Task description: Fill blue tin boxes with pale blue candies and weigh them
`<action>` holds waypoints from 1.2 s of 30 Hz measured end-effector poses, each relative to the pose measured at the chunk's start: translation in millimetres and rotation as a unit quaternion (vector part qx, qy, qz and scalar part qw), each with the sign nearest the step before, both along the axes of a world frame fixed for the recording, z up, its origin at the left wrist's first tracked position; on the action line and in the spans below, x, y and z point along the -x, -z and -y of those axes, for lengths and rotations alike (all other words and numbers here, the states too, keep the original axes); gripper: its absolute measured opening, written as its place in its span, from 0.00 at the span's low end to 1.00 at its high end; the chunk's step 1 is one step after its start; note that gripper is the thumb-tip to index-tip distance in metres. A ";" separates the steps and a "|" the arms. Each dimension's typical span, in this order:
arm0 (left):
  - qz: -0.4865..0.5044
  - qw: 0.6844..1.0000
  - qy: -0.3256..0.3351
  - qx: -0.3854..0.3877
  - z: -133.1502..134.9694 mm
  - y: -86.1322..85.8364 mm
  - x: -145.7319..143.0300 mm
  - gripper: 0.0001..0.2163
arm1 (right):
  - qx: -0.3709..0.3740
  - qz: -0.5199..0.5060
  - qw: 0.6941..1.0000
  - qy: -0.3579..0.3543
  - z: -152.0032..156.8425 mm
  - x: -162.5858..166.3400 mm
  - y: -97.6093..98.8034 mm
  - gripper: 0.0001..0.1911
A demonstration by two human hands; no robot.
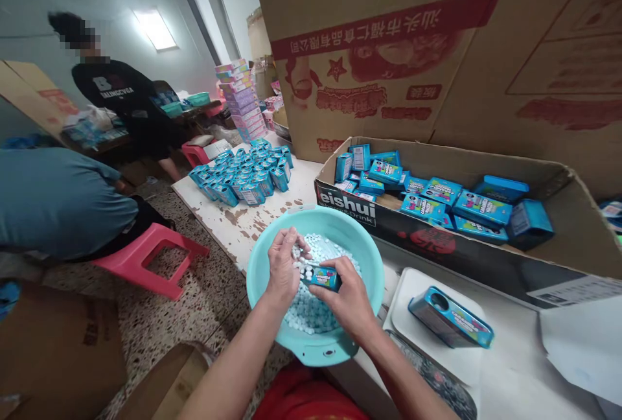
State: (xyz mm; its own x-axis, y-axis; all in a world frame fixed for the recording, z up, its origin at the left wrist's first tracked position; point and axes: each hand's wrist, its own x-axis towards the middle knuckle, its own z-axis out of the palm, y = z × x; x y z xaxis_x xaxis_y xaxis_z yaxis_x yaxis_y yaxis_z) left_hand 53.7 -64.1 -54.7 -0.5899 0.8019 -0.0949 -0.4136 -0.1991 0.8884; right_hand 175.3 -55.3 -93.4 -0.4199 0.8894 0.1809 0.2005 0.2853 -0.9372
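A turquoise plastic basin (373,271) filled with small pale candies (311,316) stands at the table's front edge. Over it, my right hand (350,295) grips a small blue candy tin (324,277) lying on its side, printed label up. The tin's left end is close to my left hand (283,266), whose fingers are curled around several white candies. Whether that hand touches the tin I cannot tell. Right of the basin, another blue tin (451,317) with a round opening rests on a white scale (405,306).
Behind the basin is an open carton (374,216) of blue tins. Many tins (250,174) stand grouped at the table's far left, near stacked pink and purple boxes (245,99). A pink stool (150,258) and two people (63,199) are at the left.
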 end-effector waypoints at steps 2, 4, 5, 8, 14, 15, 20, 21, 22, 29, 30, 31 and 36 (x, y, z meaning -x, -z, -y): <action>-0.013 1.000 0.018 0.006 0.4 1.0 -1.7 0.14 | -0.009 -0.007 1.000 -0.001 0.0 0.1 0.0 0.16; -0.020 0.999 0.026 0.012 0.5 0.8 -3.4 0.15 | -0.012 -0.016 1.000 -0.001 -0.3 0.0 0.0 0.16; -0.024 0.999 0.018 0.014 0.4 0.5 -4.3 0.15 | -0.009 -0.019 1.000 0.003 -0.4 -0.2 0.0 0.16; -0.047 0.999 0.007 0.022 -0.3 1.4 -7.5 0.15 | 0.001 -0.025 1.000 0.014 -0.6 -0.6 -0.2 0.16; -0.029 0.999 0.032 0.021 -2.6 3.1 -8.5 0.16 | 0.041 -0.020 0.999 -0.009 -1.9 -0.3 -0.9 0.15; -0.014 0.999 0.024 0.019 -2.5 0.1 -5.6 0.16 | 0.047 -0.021 0.999 -0.002 -2.6 -0.6 -0.9 0.14; 0.108 0.993 0.055 -0.006 3.0 -21.6 22.3 0.13 | 0.054 -0.049 0.995 0.063 -5.3 -3.4 -2.2 0.16; 0.125 0.991 0.055 -0.004 4.2 -23.0 28.5 0.10 | 0.054 -0.057 0.994 0.072 -5.4 -3.9 -2.7 0.16; 0.137 0.989 0.051 0.015 5.1 -22.4 34.2 0.08 | 0.055 -0.064 0.993 0.078 -5.4 -4.3 -3.2 0.16; 0.235 0.950 0.085 0.186 9.0 7.7 55.3 0.10 | 0.036 -0.123 0.987 0.102 -2.2 -6.1 -4.5 0.16; 0.238 0.951 0.077 0.183 9.9 9.9 55.6 0.10 | 0.029 -0.133 0.985 0.109 -1.9 -6.1 -4.6 0.16; 0.242 0.947 0.075 0.199 10.7 11.5 55.3 0.10 | 0.025 -0.136 0.984 0.111 -1.9 -6.1 -4.7 0.16; 0.251 0.937 0.125 0.208 12.0 19.4 48.0 0.13 | 0.032 -0.128 0.986 0.101 -3.1 -5.4 -4.9 0.15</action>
State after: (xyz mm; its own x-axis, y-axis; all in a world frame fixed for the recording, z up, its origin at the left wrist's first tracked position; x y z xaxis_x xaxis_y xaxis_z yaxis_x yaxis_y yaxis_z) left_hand 5.7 -76.1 -74.1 -0.1860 0.7414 -0.6447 -0.7879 0.2796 0.5488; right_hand 180.7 -52.3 -88.5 -0.1801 0.9634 0.1988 0.0022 0.2024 -0.9793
